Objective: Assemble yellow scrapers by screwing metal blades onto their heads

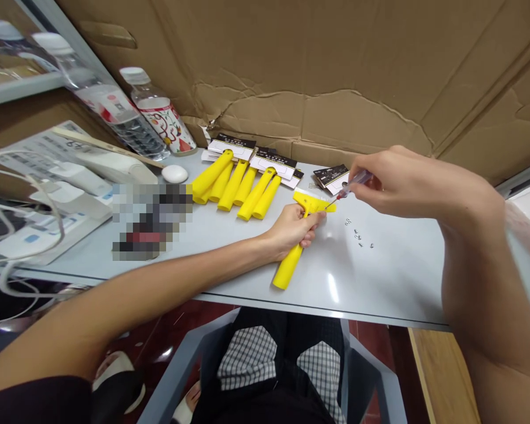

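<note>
My left hand [294, 231] is wrapped round the neck of a yellow scraper [288, 268], whose wide head points away from me and whose handle slants down toward the table's near edge. In my right hand [375, 179] is a screwdriver [350, 185] with a clear handle, its tip touching the right part of the scraper head. Several small screws [357, 235] lie on the table to the right of the scraper. Behind my left hand, several yellow handles [233, 185] rest side by side, partly over black and white cards [274, 163].
Two plastic bottles [163, 121] stand at the back left, near a white round object [175, 174]. White cables [22, 200] and papers [48, 235] cover the left end. More cards [333, 176] lie behind my right hand. A cardboard sheet [335, 70] rises behind the table [393, 277].
</note>
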`<state>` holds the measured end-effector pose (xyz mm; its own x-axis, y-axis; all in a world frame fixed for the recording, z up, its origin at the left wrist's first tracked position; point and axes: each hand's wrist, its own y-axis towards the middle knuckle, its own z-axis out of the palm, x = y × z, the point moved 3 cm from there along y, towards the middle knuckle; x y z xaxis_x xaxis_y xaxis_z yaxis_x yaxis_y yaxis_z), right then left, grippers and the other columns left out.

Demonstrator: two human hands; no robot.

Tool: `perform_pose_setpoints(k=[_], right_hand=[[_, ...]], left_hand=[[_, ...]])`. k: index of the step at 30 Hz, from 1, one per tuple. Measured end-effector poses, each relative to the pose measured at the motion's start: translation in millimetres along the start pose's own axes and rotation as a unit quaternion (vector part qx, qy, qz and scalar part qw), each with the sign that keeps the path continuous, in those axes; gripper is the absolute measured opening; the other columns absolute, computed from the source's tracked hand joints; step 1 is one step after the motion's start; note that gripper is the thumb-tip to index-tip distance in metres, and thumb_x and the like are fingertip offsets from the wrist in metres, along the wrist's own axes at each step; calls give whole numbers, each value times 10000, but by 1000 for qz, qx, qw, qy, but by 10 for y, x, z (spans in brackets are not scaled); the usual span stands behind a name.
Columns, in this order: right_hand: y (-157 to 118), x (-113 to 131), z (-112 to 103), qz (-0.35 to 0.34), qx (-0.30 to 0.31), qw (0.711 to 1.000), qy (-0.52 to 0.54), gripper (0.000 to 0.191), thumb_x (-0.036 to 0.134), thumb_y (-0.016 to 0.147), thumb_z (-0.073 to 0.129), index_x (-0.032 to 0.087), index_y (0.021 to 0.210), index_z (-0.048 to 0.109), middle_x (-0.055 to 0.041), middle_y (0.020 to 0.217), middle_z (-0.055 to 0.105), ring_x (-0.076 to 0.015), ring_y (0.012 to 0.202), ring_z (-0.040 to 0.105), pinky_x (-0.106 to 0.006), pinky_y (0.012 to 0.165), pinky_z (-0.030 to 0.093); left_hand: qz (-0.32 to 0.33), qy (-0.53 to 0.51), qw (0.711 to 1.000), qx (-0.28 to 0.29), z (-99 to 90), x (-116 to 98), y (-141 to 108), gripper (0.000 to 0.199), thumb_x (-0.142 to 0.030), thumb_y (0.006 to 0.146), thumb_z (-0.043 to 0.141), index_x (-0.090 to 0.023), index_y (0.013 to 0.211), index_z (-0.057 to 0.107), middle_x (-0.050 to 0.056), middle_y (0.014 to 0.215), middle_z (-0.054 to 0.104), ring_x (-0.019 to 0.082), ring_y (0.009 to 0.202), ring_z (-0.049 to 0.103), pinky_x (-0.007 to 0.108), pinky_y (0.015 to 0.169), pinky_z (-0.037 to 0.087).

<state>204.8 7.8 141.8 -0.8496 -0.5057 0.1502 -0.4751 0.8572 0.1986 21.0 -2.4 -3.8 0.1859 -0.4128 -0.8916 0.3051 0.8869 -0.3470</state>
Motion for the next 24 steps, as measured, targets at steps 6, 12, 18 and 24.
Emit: perform_pose_setpoints(k=[6,12,18,24], right_hand=[[-7,-19,5,49,45,997,-45,511,644,1009,619,255,679,595,-55,600,546,-255,665,601,-399,645,390],[-6,28,-20,54,67,995,-47,262,522,1017,577,283,1055,680,-45,768,685,-245,680,595,-374,640,393],[46,46,-14,35,21,994,-102,418,564,1050,503,248,824,656,-59,651,615,-225,601,545,-370,606,366],[36,42,-2,53,44,994,-84,303,529,1023,542,263,969,676,-59,749,679,-233,623,570,-366,607,368]], left_hand=[[5,-2,1000,-3,17,-13,-1,296,-137,1026,694,-189,790,522,-69,616,449,16,402,338,176,383,214],[12,-2,1000,4,21,-1,21,299,-163,1019,705,-190,800,504,-78,620,444,15,400,340,168,378,227],[13,-11,1000,-4,35,-15,15,271,-146,1023,690,-189,814,523,-73,628,453,15,403,336,170,382,216],[18,-25,999,9,43,-14,14,276,-140,1019,693,-188,795,537,-71,620,447,19,407,331,168,383,215]])
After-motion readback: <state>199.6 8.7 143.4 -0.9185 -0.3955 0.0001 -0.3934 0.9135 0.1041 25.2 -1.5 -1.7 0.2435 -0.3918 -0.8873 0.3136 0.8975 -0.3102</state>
